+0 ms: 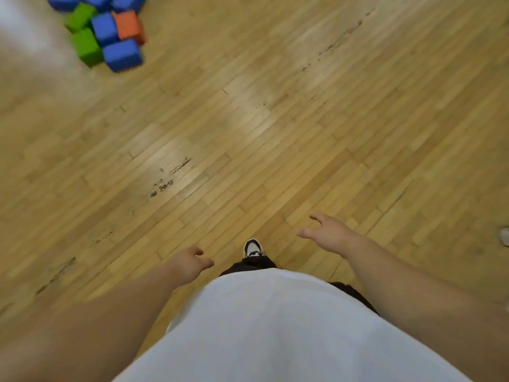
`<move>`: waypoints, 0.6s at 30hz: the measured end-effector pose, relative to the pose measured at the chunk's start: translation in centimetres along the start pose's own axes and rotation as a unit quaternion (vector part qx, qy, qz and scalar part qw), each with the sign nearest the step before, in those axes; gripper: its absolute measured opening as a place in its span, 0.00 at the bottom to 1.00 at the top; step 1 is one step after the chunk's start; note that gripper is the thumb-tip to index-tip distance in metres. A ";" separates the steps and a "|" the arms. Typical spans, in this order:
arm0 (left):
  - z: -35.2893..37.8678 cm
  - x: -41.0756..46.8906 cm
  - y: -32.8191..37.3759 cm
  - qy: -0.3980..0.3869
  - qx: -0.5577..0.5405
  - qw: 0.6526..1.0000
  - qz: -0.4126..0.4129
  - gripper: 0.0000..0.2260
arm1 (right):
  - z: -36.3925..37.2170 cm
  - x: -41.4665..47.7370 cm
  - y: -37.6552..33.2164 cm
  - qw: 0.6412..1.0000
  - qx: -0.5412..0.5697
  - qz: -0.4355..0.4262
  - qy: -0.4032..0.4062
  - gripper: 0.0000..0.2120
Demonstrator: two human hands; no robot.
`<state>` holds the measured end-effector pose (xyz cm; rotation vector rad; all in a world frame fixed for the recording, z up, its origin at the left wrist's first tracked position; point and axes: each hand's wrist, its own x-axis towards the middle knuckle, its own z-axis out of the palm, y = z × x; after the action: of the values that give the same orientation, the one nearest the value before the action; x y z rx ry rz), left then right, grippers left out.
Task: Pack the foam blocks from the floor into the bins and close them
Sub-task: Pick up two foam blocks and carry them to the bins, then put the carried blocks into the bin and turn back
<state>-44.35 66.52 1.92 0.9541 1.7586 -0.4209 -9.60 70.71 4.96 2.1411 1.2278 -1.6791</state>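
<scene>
Foam blocks [103, 31] lay heaped far left on floor [275, 133], unpacked. No bins seen. Left hand [190, 261] and right hand [326, 232] loosely open, empty.

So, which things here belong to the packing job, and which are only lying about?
Job: foam blocks, blue, green and orange, piled on the floor; left hand and right hand, both empty.
Not the job: small pale object at the right edge; shoe.
</scene>
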 end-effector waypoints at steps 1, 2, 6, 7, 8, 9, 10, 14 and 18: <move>-1.0 0.6 0.2 -0.004 -0.004 1.000 -0.006 0.28 | -0.4 0.6 -1.6 1.000 -0.016 0.002 -0.003 0.40; -2.0 1.3 0.7 -0.010 -0.006 1.000 -0.006 0.28 | -0.9 1.3 -3.0 0.999 -0.033 0.006 -0.004 0.40; -6.3 4.3 4.6 -0.030 -0.021 0.999 0.017 0.29 | -4.0 4.3 -7.2 0.996 -0.079 0.031 -0.003 0.38; -7.5 5.2 6.1 -0.029 -0.028 0.999 0.026 0.29 | -5.0 5.1 -8.0 0.996 -0.084 0.040 -0.003 0.38; -8.8 6.1 7.6 -0.027 -0.035 0.998 0.038 0.29 | -6.1 6.2 -8.9 0.995 -0.089 0.047 -0.001 0.38; -10.1 7.0 9.2 -0.026 -0.041 0.998 0.049 0.29 | -7.3 7.3 -9.9 0.994 -0.093 0.054 0.002 0.38; -11.5 7.7 10.8 -0.024 -0.049 0.997 0.061 0.29 | -8.5 8.5 -11.1 0.993 -0.097 0.062 0.002 0.38; -17.6 10.8 15.6 -0.007 -0.101 0.991 0.082 0.28 | -12.5 14.6 -18.1 0.991 -0.106 0.077 -0.017 0.38; -23.4 12.3 15.8 0.012 -0.185 0.982 0.026 0.28 | -14.2 20.4 -29.6 0.983 -0.170 0.034 -0.056 0.37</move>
<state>-48.55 96.97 2.50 0.7371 1.7510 -0.0435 -18.37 108.28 2.63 1.8390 1.2862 -1.4210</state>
